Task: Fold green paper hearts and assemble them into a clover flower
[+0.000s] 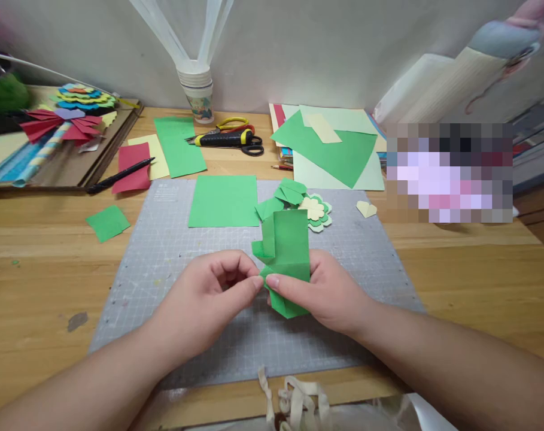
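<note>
One folded paper (287, 242) between left hand (209, 299), right hand (325, 293); grey mat (164, 251), wooden desk (38, 287).

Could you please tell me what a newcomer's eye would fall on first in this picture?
First, the folded green paper held above the middle of the grey cutting mat, pinched between the left hand and the right hand. Behind it a flat green square lies at the mat's far edge, with yellow-handled scissors on the wooden desk beyond. Far left lie bright layered paper flowers.
</note>
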A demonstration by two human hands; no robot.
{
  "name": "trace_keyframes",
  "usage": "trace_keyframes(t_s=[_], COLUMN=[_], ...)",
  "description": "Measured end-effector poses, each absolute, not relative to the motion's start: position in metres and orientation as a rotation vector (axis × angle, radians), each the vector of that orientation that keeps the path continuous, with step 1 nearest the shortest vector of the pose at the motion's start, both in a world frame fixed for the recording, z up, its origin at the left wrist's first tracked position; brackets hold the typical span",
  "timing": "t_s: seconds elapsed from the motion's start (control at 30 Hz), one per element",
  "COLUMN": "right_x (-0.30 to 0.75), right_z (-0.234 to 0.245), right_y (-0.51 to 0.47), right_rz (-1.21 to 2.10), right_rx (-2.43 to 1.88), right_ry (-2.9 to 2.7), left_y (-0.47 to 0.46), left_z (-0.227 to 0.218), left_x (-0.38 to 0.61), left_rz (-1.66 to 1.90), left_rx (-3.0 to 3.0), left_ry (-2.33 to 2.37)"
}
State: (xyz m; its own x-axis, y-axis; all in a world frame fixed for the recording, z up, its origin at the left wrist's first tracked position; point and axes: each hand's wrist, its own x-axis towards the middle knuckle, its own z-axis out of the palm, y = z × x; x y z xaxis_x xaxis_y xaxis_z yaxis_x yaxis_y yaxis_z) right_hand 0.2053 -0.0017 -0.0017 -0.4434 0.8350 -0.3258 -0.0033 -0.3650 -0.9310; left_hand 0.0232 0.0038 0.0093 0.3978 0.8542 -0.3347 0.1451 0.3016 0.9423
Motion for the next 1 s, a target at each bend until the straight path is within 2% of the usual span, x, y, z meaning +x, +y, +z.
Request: trace_keyframes(t_s=[0.47, 0.8, 1.0], right_x=[0.2075, 0.2057, 0.2067], right_z=[-0.0016, 0.0003, -0.0026], right_y=[-0.0025, -0.0019, -0.0042], right_rz=[1.899, 1.886, 1.868], right_rx=[-1.005, -1.149, -1.093], right_ry=[-1.210, -1.065, -1.155], left_y=[0.0039, 0.0047, 0.0053], left_z=[0.0106, 0.0110, 0.0087], left_x=[0.0235, 0.0244, 0.0228], left_rz=[0.647, 0.581, 0.589], left_rx=[1.240, 1.138, 1.099], left_ry=[1.135, 1.087, 1.071])
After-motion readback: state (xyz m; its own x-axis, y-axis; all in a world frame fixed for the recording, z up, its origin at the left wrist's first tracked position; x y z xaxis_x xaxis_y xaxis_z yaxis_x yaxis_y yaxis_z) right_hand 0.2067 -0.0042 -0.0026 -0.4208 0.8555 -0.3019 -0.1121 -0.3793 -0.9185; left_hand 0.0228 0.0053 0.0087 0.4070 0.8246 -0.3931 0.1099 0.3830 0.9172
